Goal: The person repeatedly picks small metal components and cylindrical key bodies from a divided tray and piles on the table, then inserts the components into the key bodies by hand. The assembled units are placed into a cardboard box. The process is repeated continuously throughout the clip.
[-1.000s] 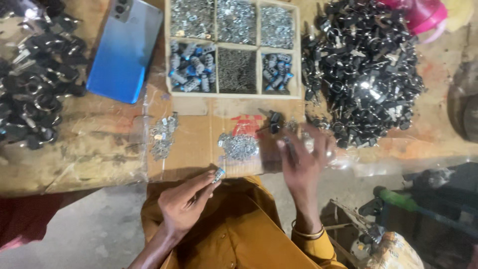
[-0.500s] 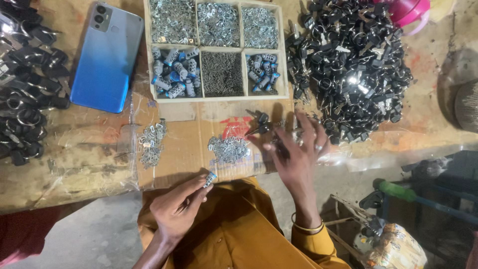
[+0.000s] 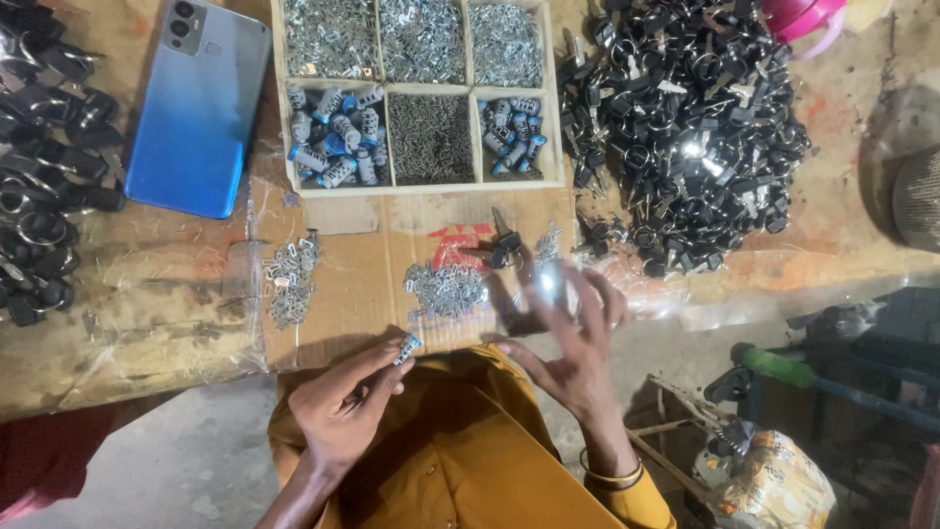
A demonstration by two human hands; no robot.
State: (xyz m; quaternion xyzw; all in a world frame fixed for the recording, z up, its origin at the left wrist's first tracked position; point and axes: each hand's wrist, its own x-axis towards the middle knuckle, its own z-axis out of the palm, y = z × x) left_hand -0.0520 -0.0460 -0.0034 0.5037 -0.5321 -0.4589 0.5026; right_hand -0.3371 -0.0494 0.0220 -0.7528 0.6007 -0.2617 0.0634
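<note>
Cardboard (metal bits) beside blue phone.

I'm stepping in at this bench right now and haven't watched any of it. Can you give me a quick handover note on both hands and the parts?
Left hand: pinches a small silver cylinder with a blue end at its fingertips, near the lap.
Right hand: open, fingers spread, blurred, over the cardboard sheet; whether it holds anything is unclear.
Parts: a heap of small silver metal pieces and a black-headed key lie just before the right hand; more cylinders sit in the wooden compartment tray.
Done or left: the pictures do not show it.
</note>
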